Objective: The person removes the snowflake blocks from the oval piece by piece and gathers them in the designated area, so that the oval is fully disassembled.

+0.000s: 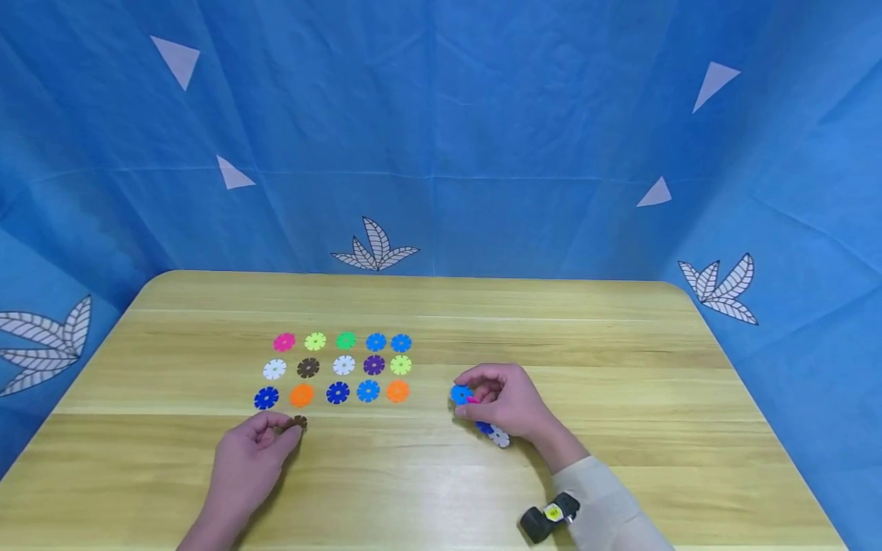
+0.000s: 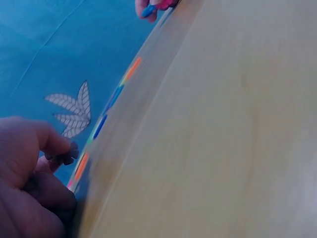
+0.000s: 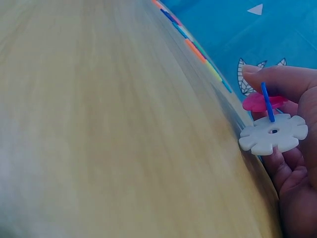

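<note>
My left hand [image 1: 249,463] pinches a brown notched snowflake disc [image 1: 299,422] between thumb and fingertips, just in front of the laid-out discs. On the other side, my right hand [image 1: 513,402] holds a short chain of interlocked snowflake discs. A light blue disc [image 1: 461,394] shows at the chain's far end, then a bit of a pink disc [image 3: 256,102], a dark blue disc [image 3: 266,101] seen edge-on, and a white disc [image 3: 257,136] at the near end. Fingers partly cover the middle of the chain.
Loose discs lie in three rows on the wooden table [image 1: 413,490], among them a pink disc [image 1: 284,342], a purple disc [image 1: 374,365] and an orange disc [image 1: 397,391]. A black wrist device [image 1: 549,518] sits beside the right sleeve. Blue cloth [image 1: 441,115] hangs behind the table.
</note>
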The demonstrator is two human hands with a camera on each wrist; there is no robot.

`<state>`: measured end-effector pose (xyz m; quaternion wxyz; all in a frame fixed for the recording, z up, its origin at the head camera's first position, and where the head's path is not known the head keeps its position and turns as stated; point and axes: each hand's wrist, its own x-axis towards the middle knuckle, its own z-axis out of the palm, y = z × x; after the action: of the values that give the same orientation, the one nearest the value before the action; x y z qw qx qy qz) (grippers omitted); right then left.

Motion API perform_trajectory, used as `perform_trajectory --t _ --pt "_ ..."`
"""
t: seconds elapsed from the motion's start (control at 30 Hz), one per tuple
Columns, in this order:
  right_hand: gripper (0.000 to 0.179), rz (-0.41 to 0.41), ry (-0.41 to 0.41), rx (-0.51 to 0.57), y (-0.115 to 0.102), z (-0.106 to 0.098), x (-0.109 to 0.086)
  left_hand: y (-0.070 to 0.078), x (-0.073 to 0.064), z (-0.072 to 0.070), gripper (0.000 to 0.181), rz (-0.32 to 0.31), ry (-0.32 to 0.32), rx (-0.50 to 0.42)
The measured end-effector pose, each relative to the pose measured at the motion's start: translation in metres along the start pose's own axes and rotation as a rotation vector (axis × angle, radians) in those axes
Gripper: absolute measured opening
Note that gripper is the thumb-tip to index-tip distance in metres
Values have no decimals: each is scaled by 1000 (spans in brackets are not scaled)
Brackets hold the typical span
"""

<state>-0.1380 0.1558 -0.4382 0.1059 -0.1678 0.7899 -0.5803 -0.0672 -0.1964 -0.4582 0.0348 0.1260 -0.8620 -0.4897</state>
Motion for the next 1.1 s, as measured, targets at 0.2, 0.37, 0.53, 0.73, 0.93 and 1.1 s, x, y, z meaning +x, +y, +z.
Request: perform_trajectory --t 0.2,0.37,0.53,0.73,0.93,1.1 --pt "33 -4 0 8 -2 1 0 -8 1 -13 22 -22 -5 66" --pt "32 -8 0 11 -2 1 1 -11 2 -22 23 -61 -5 117" --pt "32 -26 -4 21 7 1 2 -14 3 -29 25 -70 0 179" --pt "33 -22 5 -9 30 1 8 -15 5 -35 27 -32 47 278" --pt "33 -31 3 -10 39 1 10 -14 6 -36 34 -33 66 341" --pt "33 -41 -1 4 40 1 10 -14 5 -36 40 -44 63 354"
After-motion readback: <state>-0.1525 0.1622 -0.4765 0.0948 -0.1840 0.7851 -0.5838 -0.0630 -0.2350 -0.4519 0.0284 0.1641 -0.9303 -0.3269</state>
